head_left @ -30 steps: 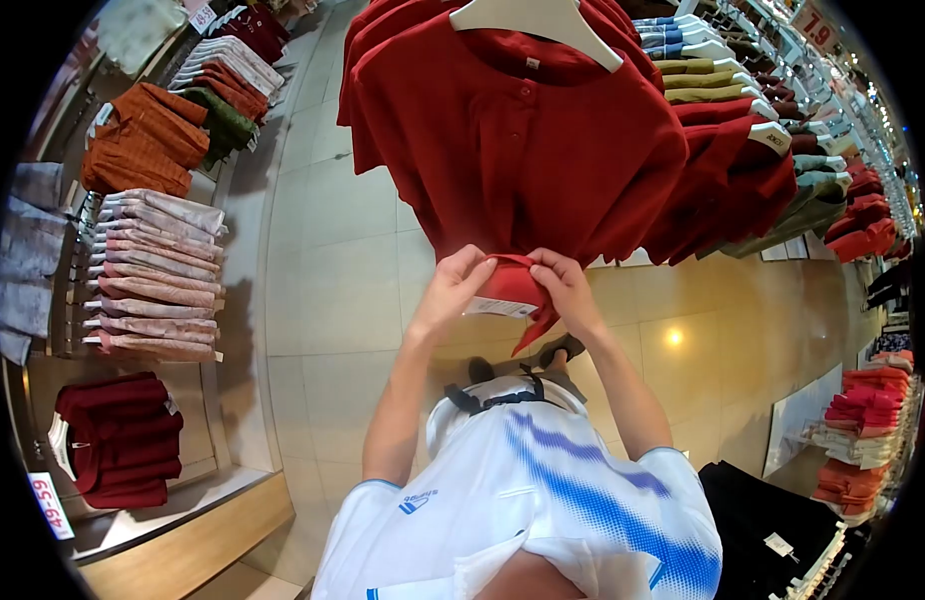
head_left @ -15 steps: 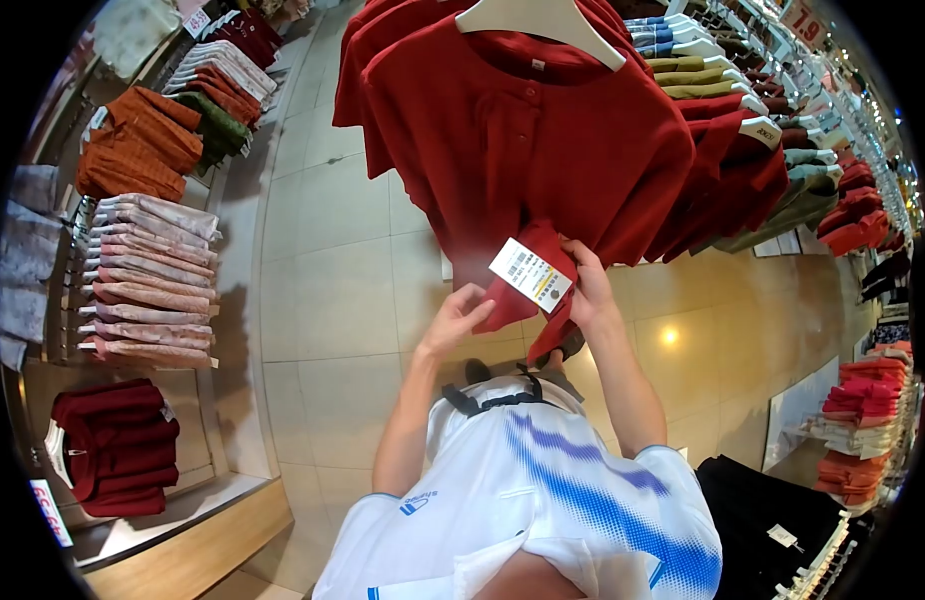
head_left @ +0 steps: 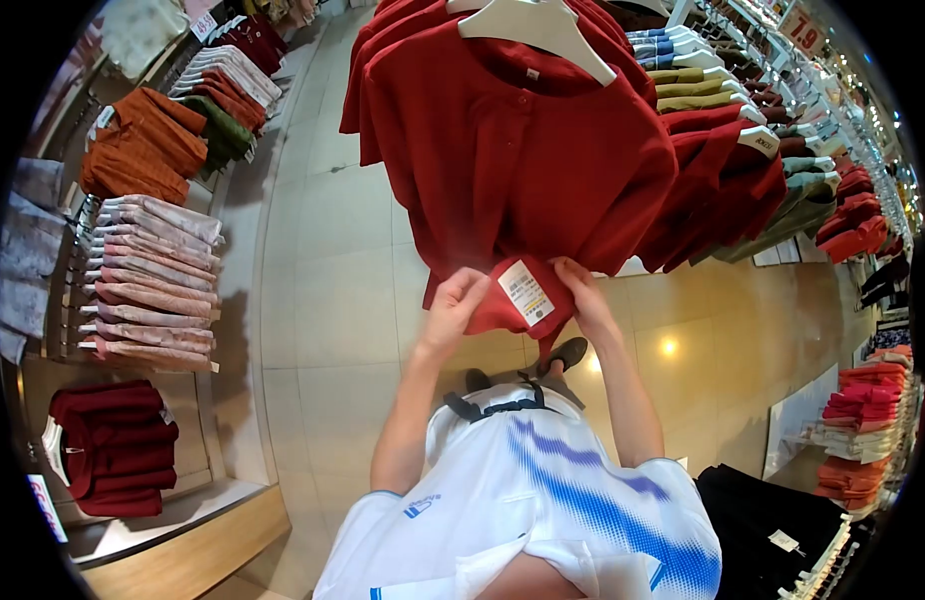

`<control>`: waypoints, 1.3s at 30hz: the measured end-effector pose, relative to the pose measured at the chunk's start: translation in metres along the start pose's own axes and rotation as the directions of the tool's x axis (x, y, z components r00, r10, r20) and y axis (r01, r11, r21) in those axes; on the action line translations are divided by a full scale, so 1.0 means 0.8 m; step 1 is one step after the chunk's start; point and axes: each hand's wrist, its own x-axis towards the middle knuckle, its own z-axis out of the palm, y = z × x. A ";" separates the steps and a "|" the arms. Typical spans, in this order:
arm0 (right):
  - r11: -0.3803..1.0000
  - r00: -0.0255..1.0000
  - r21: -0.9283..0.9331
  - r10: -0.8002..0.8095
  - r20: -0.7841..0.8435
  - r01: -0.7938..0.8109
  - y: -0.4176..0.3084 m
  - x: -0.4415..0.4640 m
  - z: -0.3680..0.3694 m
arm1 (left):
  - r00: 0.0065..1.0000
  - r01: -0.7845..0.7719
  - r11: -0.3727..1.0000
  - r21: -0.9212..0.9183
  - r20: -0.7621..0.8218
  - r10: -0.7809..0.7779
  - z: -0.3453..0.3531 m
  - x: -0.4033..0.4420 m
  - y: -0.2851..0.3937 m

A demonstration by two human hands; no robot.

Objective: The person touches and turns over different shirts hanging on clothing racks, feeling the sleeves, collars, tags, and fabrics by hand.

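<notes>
A red shirt hangs in front of me on a white hanger, with more red shirts behind it. Its lower part is stretched between my two hands. My left hand pinches the cloth on the left side, and my right hand grips it on the right. Between them a white printed tag with a yellow stripe lies against the red cloth, its print facing me.
On the left are racks of pale patterned garments, orange shirts and a dark red top. More clothes hang along the right, with black garments low down. A wooden ledge runs at lower left.
The tag came into full view and turned more upright, shifting slightly down from half a second ago. My left hand has closed on the cloth; the red shirt's lower part is now spread between both hands.
</notes>
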 end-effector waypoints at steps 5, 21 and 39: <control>0.779 0.967 -0.583 -0.119 0.224 0.231 -0.002 -0.014 0.008 | 0.978 0.031 0.965 0.261 0.190 -0.083 0.016 -0.008 0.000; 0.616 0.869 -0.634 -0.193 0.455 0.468 -0.028 -0.035 0.047 | 0.958 -0.257 0.691 0.676 0.272 0.090 -0.026 -0.014 -0.031; 0.707 0.931 -0.637 -0.361 0.047 0.306 0.033 0.000 -0.015 | 0.972 -0.026 0.536 0.844 -0.103 0.209 -0.128 0.008 -0.189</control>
